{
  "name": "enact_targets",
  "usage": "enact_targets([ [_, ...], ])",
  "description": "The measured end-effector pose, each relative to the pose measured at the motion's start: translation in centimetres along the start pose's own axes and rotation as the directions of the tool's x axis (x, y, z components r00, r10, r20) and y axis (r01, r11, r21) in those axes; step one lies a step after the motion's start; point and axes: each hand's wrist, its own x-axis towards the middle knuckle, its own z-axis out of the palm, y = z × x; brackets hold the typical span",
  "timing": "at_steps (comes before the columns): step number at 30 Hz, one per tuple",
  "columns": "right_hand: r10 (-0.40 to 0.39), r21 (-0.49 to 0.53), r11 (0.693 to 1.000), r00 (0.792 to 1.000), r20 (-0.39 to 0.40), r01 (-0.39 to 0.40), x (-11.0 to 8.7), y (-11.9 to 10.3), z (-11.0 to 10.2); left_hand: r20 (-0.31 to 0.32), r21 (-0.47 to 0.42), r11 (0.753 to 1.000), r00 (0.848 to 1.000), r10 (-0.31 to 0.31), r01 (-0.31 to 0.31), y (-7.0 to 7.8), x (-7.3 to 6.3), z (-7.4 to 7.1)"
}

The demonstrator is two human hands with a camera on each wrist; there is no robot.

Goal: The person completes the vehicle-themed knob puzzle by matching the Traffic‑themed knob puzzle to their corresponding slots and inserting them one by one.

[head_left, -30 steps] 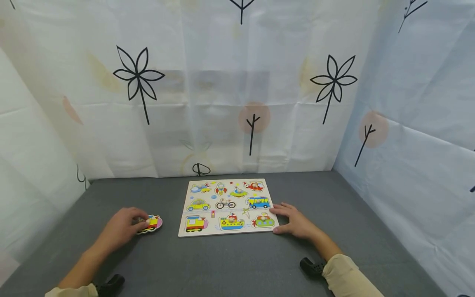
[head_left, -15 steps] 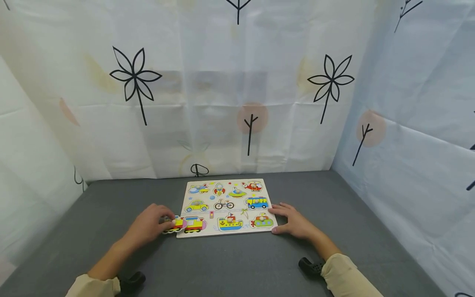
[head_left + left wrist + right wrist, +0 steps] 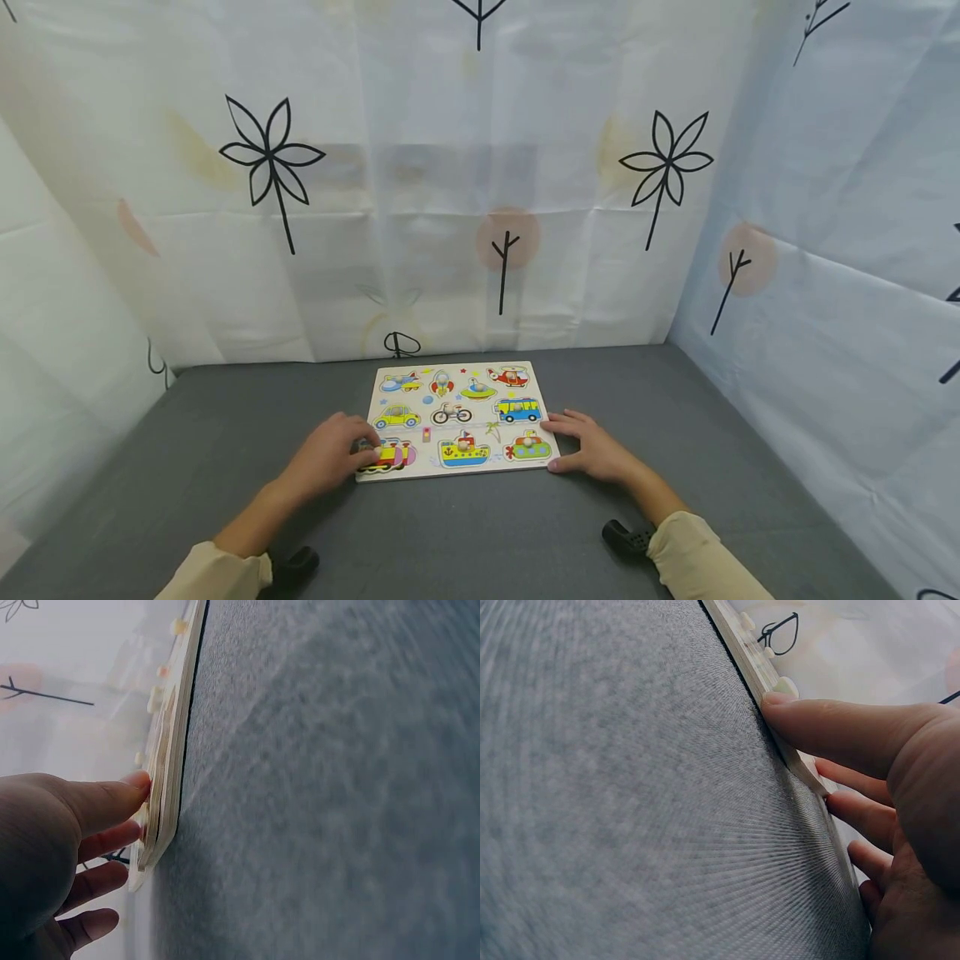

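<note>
A wooden knob puzzle board (image 3: 480, 392) with colourful vehicle pictures lies flat on the table. At its near left corner my left hand (image 3: 333, 454) pinches a red and yellow train puzzle piece (image 3: 393, 457) between thumb and fingers. That piece overlaps the printed train picture, slightly offset to its left; the left wrist view shows its edge (image 3: 155, 817) lying along the board. My right hand (image 3: 596, 448) rests at the near right corner of the board, thumb (image 3: 810, 724) against the front edge and fingers at the right side.
Other knobbed pieces sit in the board, among them a boat (image 3: 465, 452), a bus (image 3: 517, 409) and a helicopter (image 3: 510, 377). Dark grey cloth (image 3: 465, 533) covers the table. White printed curtains (image 3: 420, 200) stand behind and at both sides.
My left hand has carried the train piece rightward from the table at the left onto the board's near left corner. The right hand has stayed at the board's corner.
</note>
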Motion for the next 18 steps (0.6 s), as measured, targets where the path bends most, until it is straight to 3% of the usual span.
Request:
enact_targets([
  [18, 0.005, 0.002, 1.000, 1.000, -0.003, -0.005, 0.0, -0.1, 0.0, 0.002, 0.016, 1.000, 1.000, 0.009, -0.009, 1.5, 1.0, 0.6],
])
